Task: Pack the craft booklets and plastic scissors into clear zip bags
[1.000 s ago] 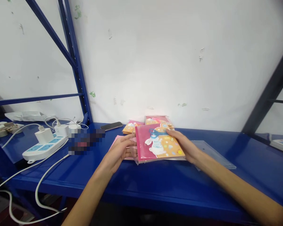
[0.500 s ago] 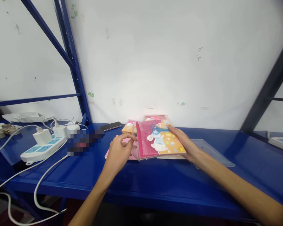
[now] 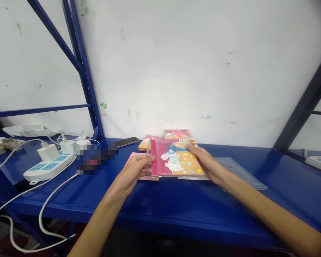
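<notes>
A pink and orange booklet with a white rabbit on its cover, sealed in a clear plastic sleeve, lies tilted between my hands. My left hand grips its left edge, and my right hand holds its upper right corner. Beneath it lies a pink sheet, partly hidden by my left hand. Similar orange packets sit behind it, near the wall. A clear plastic sheet lies under and to the right of my right hand.
The blue metal shelf runs across the view against a white wall. To the left lie a black phone, a pixelated blurred patch, and a white power strip with chargers and white cables hanging over the front edge.
My left hand has moved from above the pink sheet back to the booklet's left edge. The booklet now sits slightly further left and looks more tilted.
</notes>
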Demonstrator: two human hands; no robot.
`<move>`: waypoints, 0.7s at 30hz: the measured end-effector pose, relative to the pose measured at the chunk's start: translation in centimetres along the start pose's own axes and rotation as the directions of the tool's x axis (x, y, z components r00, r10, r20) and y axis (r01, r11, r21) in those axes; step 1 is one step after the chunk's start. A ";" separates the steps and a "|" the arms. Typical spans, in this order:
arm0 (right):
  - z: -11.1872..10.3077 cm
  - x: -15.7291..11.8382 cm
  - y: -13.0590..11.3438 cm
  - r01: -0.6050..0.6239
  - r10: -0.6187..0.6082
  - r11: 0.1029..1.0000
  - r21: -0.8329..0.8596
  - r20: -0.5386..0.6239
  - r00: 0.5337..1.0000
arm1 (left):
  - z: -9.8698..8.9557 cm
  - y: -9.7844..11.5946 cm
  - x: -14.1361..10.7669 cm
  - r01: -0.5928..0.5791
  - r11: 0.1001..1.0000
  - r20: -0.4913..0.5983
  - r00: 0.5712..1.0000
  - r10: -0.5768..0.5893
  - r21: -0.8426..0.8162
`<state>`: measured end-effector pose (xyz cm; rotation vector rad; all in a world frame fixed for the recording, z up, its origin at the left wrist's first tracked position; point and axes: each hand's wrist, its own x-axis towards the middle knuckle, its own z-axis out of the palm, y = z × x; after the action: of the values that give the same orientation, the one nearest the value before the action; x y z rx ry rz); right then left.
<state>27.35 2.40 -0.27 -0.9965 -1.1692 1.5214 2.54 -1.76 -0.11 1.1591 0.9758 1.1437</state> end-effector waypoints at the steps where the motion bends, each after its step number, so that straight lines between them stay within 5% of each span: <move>1: 0.0 0.0 0.0 0.011 -0.011 1.000 -0.001 0.020 1.000 | -0.2 0.2 0.0 -0.003 1.000 -0.017 1.000 0.003 -0.010; 6: -0.4 0.1 -0.2 0.068 -0.066 0.997 -0.041 0.048 0.997 | -0.9 0.7 -0.1 0.011 0.998 -0.109 0.994 -0.019 -0.069; 11: -1.0 0.4 -0.4 0.038 -0.041 0.994 -0.106 -0.020 0.999 | -0.6 0.3 0.1 0.054 0.998 0.083 0.995 -0.055 0.023; 13: -1.6 0.7 -0.5 0.087 -0.090 0.988 -0.126 -0.024 0.996 | -0.8 0.3 0.1 0.054 0.998 0.077 0.996 -0.054 0.012; 21: -7.4 1.7 -3.6 0.211 -0.212 0.977 -0.025 -0.153 0.965 | -3.2 1.2 0.5 0.079 0.994 -0.022 0.996 -0.081 -0.078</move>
<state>34.69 5.98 1.61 -0.9455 -1.1338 1.2497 -0.69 -0.65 0.60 1.0371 0.9804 1.1250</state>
